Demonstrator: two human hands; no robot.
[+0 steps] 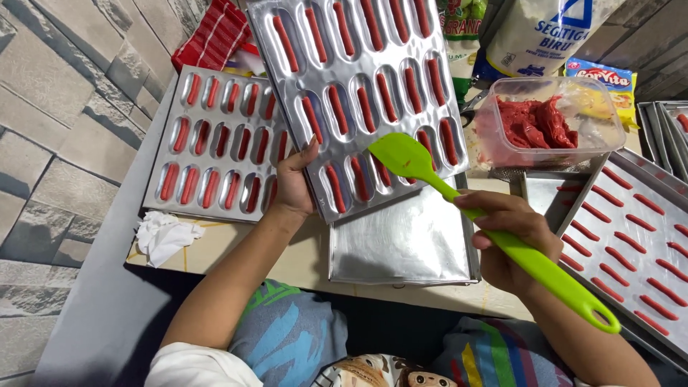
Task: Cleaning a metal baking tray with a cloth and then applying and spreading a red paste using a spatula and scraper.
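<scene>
My left hand [292, 183] grips the near left edge of a metal mould tray [315, 64] and holds it tilted up; its oval hollows hold strips of red dough. My right hand [510, 240] is closed around the handle of a lime-green silicone spatula [459, 197], whose blade lies against the lower right hollows of that tray. Beneath the tilted tray sits an upturned flat metal pan [401, 244] on the table.
A second filled mould tray [215, 143] lies at the left, with a crumpled white tissue [163, 235] by it. A clear tub of red dough [548, 122] stands at the right rear. A flat tray [631, 236] with rows of red strips is at the right; bags stand behind.
</scene>
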